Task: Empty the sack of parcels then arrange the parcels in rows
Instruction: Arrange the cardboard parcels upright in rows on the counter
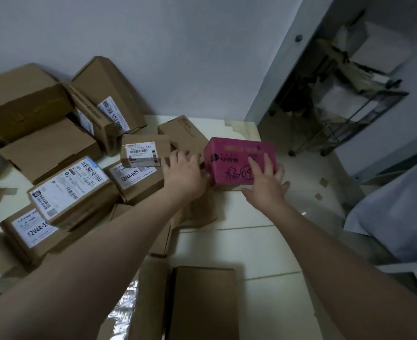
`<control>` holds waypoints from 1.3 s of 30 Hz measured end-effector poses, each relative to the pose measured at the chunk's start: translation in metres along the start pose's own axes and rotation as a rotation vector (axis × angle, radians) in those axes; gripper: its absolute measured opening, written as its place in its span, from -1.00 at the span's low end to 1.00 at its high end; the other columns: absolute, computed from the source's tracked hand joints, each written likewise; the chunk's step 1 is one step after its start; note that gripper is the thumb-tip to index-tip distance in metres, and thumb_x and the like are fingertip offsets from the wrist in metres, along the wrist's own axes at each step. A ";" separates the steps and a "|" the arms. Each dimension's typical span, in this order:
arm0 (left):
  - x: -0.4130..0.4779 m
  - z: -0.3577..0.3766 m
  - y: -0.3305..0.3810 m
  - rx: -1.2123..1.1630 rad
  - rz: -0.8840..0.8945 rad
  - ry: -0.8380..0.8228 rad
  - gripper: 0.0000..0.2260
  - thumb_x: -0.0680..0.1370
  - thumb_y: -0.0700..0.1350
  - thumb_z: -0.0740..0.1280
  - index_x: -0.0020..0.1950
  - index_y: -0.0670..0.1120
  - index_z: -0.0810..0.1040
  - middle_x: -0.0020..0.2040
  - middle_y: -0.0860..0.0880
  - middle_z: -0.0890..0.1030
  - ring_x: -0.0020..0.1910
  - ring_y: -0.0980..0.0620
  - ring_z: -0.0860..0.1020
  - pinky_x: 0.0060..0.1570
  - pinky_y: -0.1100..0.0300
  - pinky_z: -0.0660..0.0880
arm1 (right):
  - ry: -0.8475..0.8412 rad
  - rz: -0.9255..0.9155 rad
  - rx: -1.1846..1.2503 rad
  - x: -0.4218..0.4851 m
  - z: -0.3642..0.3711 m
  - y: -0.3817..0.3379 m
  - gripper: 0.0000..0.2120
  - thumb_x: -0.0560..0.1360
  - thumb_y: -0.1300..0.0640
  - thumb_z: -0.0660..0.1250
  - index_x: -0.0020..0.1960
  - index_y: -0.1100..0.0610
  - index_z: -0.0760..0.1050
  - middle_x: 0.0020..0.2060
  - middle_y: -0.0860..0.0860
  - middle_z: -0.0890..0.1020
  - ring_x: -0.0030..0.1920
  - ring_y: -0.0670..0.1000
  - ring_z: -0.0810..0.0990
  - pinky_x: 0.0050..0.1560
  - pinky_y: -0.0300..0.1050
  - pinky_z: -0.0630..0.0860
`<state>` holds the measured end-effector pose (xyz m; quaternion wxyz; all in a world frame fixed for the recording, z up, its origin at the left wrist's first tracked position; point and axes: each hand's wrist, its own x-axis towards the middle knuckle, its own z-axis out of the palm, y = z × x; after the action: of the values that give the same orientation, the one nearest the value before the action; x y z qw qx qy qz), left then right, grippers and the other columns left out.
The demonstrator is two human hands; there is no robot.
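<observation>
Just right of the brown pile (43,148), the pink box (237,159) lies long axis left-to-right; left hand (185,174) presses its left end, right hand (267,185) spreads on its near face, both straight-fingered.

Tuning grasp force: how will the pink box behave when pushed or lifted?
The pink box looks stiff: its edges are square under the right hand. Flat-sided, it shouldn't roll. Wider than tall, so a push probably slides it rather than tips it.
</observation>
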<state>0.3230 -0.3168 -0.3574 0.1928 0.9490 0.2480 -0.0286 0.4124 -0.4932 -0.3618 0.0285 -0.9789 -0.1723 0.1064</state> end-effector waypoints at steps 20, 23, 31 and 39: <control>0.117 0.022 0.095 -0.766 0.297 0.206 -0.14 0.50 -0.31 0.34 0.61 -0.06 -0.15 0.58 -0.03 -0.28 0.52 0.23 -0.07 0.31 0.49 0.20 | 0.240 0.167 0.580 0.092 -0.003 0.030 -0.43 0.54 -0.31 0.11 0.34 0.09 0.35 0.09 0.13 0.61 0.08 0.21 0.58 -0.02 -0.01 0.49; 0.119 0.031 0.091 -0.909 0.328 0.102 -0.19 0.54 -0.32 0.30 0.60 -0.05 -0.16 0.59 0.01 -0.16 0.55 0.03 0.08 0.40 0.14 0.31 | 0.266 0.215 0.529 0.106 -0.014 0.025 -0.51 0.60 -0.20 0.08 0.37 0.10 0.35 0.13 0.16 0.61 0.11 0.23 0.57 -0.03 -0.02 0.44; 0.137 0.059 0.057 -0.252 -0.068 0.131 -0.49 0.64 0.02 0.13 0.58 0.02 0.12 0.59 -0.06 0.12 0.58 -0.10 -0.02 0.49 -0.26 -0.04 | 0.152 0.172 0.722 0.112 -0.005 -0.002 -0.15 0.45 -0.32 0.28 0.56 -0.07 -0.07 0.43 0.13 0.27 0.26 0.22 0.48 0.08 0.16 0.57; 0.128 0.062 0.021 0.260 -0.216 -0.269 -0.02 0.39 0.31 0.42 0.54 0.29 -0.23 0.55 -0.24 -0.11 0.49 -0.44 -0.09 0.36 -0.46 -0.02 | 0.147 0.072 0.476 0.126 -0.001 -0.021 -0.26 0.47 -0.20 0.33 0.52 -0.19 0.02 0.37 0.12 0.20 0.15 0.24 0.52 0.10 0.03 0.51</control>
<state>0.4481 -0.2982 -0.4269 0.0962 0.9214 0.3143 -0.2073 0.5210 -0.4301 -0.3840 0.2669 -0.9552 -0.1046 0.0736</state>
